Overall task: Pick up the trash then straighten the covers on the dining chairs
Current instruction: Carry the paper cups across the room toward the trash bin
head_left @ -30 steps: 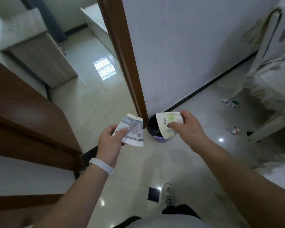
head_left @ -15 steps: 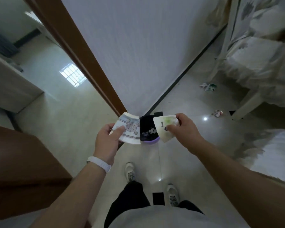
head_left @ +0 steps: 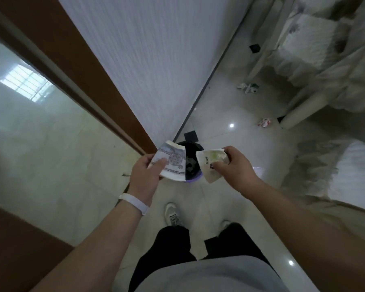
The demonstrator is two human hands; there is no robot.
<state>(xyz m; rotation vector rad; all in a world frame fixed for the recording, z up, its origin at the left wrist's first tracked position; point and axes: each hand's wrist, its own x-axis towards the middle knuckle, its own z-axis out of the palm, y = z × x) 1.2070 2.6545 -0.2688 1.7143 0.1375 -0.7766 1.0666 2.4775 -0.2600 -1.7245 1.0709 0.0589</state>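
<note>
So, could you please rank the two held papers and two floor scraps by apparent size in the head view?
1. patterned paper
2. green-printed paper, nearly alike
3. green-and-white litter
4. red-and-white scrap
Held papers are nearer the camera, so true sizes are unsure.

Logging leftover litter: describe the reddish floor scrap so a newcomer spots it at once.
Find the white covered chair at right and follow its thick leg down to the tiles. The scrap lies just left of the leg's foot, crumpled red and white, unlike the green-and-white litter nearer the wall.
</note>
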